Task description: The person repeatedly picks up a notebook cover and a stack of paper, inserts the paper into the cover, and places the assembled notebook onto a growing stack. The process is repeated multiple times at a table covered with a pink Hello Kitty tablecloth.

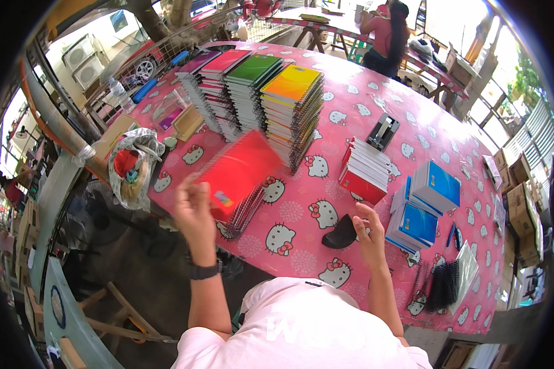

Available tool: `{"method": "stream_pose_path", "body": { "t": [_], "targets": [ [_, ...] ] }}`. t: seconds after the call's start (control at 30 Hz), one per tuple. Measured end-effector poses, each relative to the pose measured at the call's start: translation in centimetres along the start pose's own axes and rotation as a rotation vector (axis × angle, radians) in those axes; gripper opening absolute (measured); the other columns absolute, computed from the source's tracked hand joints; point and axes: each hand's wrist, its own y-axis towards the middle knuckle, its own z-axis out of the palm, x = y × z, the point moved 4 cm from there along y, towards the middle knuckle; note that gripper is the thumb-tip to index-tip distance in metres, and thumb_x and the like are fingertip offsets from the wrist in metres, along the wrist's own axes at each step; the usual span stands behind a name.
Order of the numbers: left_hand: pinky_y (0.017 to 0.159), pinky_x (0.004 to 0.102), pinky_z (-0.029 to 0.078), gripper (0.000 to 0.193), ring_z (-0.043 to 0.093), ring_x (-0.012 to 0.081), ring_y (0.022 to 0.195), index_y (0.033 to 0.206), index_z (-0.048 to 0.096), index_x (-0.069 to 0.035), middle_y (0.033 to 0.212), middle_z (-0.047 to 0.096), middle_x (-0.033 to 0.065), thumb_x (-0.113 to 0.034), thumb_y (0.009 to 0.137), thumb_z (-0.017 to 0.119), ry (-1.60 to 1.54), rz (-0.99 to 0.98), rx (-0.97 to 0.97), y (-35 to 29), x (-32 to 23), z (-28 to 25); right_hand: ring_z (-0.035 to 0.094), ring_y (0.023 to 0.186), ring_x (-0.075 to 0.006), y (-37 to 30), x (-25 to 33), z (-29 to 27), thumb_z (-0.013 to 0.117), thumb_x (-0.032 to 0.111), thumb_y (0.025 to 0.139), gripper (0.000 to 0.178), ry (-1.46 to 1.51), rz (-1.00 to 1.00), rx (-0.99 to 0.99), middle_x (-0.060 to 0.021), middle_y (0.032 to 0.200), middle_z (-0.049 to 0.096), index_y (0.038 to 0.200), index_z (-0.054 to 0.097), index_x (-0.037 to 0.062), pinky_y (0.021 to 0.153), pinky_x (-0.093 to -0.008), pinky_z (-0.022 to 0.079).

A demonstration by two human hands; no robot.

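Note:
My left hand (194, 206) is closed on the near left edge of a red spiral notebook (243, 169), which is tilted and blurred. Beneath it, a pile of spiral-bound notebooks (247, 212) shows its coiled edge. My right hand (369, 230) holds nothing; its fingers are bent and apart. It hovers beside a black curved object (340, 234) whose kind I cannot make out. Just beyond that hand lies a stack of red-covered pads (364, 171) with white page edges up. Blue-covered pads (415, 222) are stacked to its right.
Tall notebook stacks stand at the back, among them green (253, 69) and yellow (292, 84). A black metal device (383, 131) sits behind the red pads. Black spiral coils (444, 286) lie at the right. A plastic bag (135, 166) hangs at the left edge. A person (388, 40) sits beyond.

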Motion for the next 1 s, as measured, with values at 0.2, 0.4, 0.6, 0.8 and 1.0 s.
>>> {"method": "stream_pose_path", "body": {
  "t": [0.2,0.4,0.6,0.8,1.0],
  "targets": [
    [0.073,0.0374,0.049,0.038,0.059,0.022,0.079,0.113,0.058,-0.002,0.079,0.058,0.0064,-0.024,0.083,0.07,0.99,0.113,0.096,0.9,4.1,-5.0,0.054,0.105,-0.0275,3.2,-5.7,-1.8,0.069,0.01,0.078,0.037,-0.468,-0.292,-0.126,-0.0081,0.112,0.061,0.113,0.06,0.0075,0.085,-0.0417,0.045],
    [0.097,0.0442,0.037,0.041,0.048,0.0342,0.114,0.114,0.061,-0.007,0.121,0.052,0.0179,-0.028,0.081,0.07,0.863,0.507,0.174,-0.1,2.4,-1.8,0.054,0.102,-0.0256,7.9,-5.8,-1.4,0.072,0.009,0.071,0.028,-0.832,-0.379,-0.379,-0.0055,0.104,0.061,0.099,0.066,0.0108,0.09,-0.0416,0.037],
    [0.104,0.0465,0.032,0.039,0.043,0.036,0.124,0.121,0.06,-0.01,0.138,0.045,0.0161,-0.023,0.085,0.066,0.688,0.241,0.473,1.5,4.3,-2.4,0.053,0.097,-0.0229,10.3,-8.3,-2.8,0.07,0.008,0.073,0.021,-0.856,-0.373,-0.369,-0.0017,0.093,0.06,0.092,0.066,0.0135,0.087,-0.0399,0.036],
    [0.106,0.0448,0.03,0.041,0.04,0.0341,0.128,0.121,0.06,-0.011,0.139,0.046,0.0138,-0.023,0.083,0.067,0.838,0.371,0.523,1.3,3.5,-1.2,0.057,0.083,-0.0248,8.8,-6.5,-3.9,0.07,0.005,0.073,0.014,-0.616,-0.322,-0.391,-0.0069,0.082,0.06,0.086,0.065,0.0081,0.077,-0.0378,0.042],
    [0.107,0.045,0.026,0.052,0.042,0.0306,0.128,0.124,0.057,-0.01,0.134,0.05,0.0118,-0.024,0.077,0.072,0.637,0.564,0.587,-5.0,-3.2,5.5,0.061,0.073,-0.0204,1.4,1.9,1.0,0.064,-0.006,0.073,0.014,0.005,-0.06,0.139,-0.0114,0.078,0.062,0.086,0.062,-0.0003,0.065,-0.031,0.049]
  ]
}}
